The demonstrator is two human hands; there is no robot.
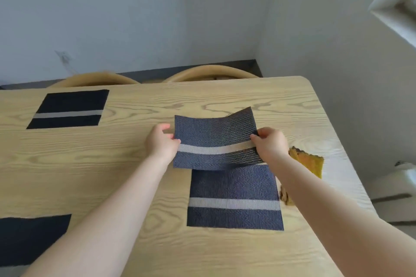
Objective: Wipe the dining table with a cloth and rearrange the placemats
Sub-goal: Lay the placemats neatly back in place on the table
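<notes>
A dark blue placemat (211, 132) with a pale stripe hangs bowed above the wooden table (135, 155). My left hand (161, 141) pinches its left edge and my right hand (270, 145) pinches its right edge. Its near edge overlaps a second placemat (234, 191) that lies flat on the table below it. A third placemat (69, 109) lies flat at the far left, and another (29, 238) sits at the near left, cut off by the frame. A yellow cloth (308, 162) lies crumpled by the table's right edge, partly behind my right forearm.
Two curved wooden chair backs (209, 72) stand behind the table's far edge, against a white wall. The table's right edge runs close to another wall. A white window frame (396, 4) juts in at the upper right.
</notes>
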